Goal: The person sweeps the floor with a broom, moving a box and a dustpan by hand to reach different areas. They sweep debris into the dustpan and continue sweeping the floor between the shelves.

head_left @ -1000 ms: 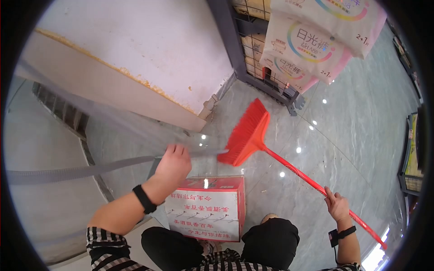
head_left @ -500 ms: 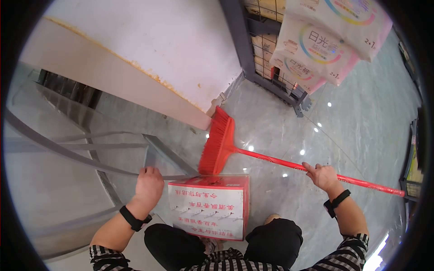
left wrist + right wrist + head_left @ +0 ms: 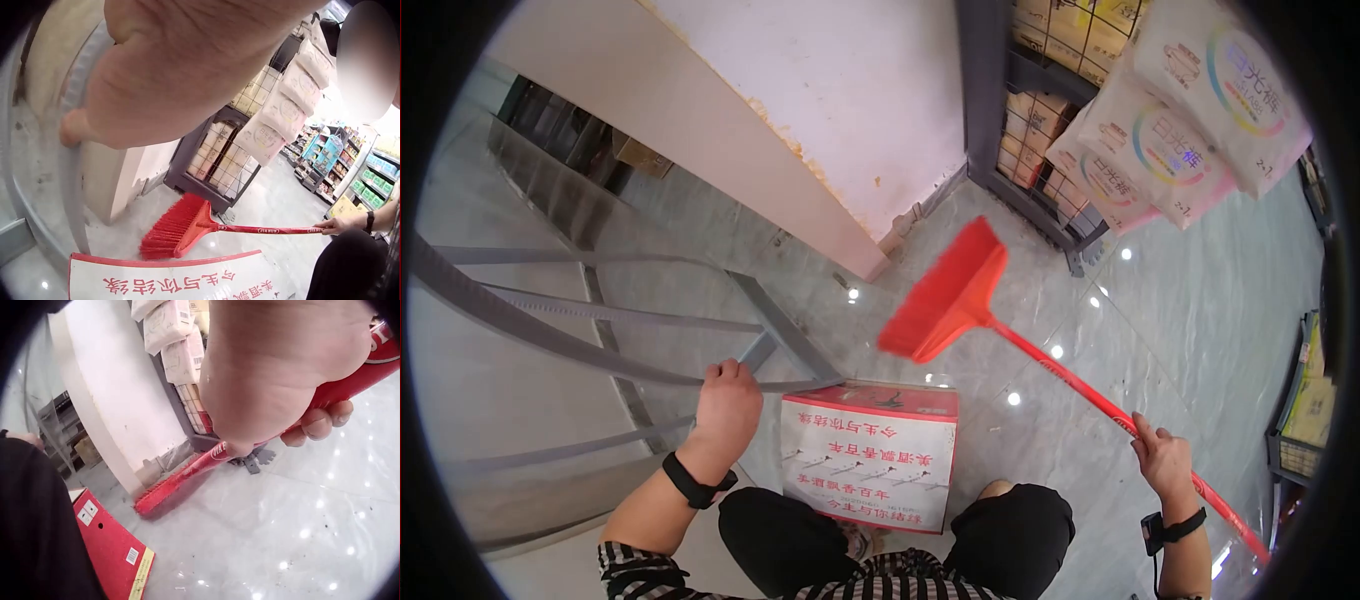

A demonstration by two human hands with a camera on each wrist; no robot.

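Note:
In the head view, my right hand (image 3: 1165, 463) grips the red handle of a broom (image 3: 960, 298) near its end. The broom's head, with red bristles pointing left, lies over the grey floor beyond a carton (image 3: 870, 450). On the left, my left hand (image 3: 732, 410) holds the grey edging strip (image 3: 550, 341) of a clear plastic door curtain, beside the carton's left side. The left wrist view shows the thumb against this strip (image 3: 74, 187). Fingers (image 3: 317, 424) curl under the broom handle in the right wrist view.
The white and red carton stands just in front of my knees. A pale wall (image 3: 820, 90) with a chipped edge stands ahead. Right of it, a dark wire rack (image 3: 1040, 215) carries hanging white packs (image 3: 1165, 150). More shelves (image 3: 1300, 400) line the far right.
The broom head swept left to the carton's far edge, then swung back right. My left hand moved left and nearer to me with the curtain strip, then stayed there.

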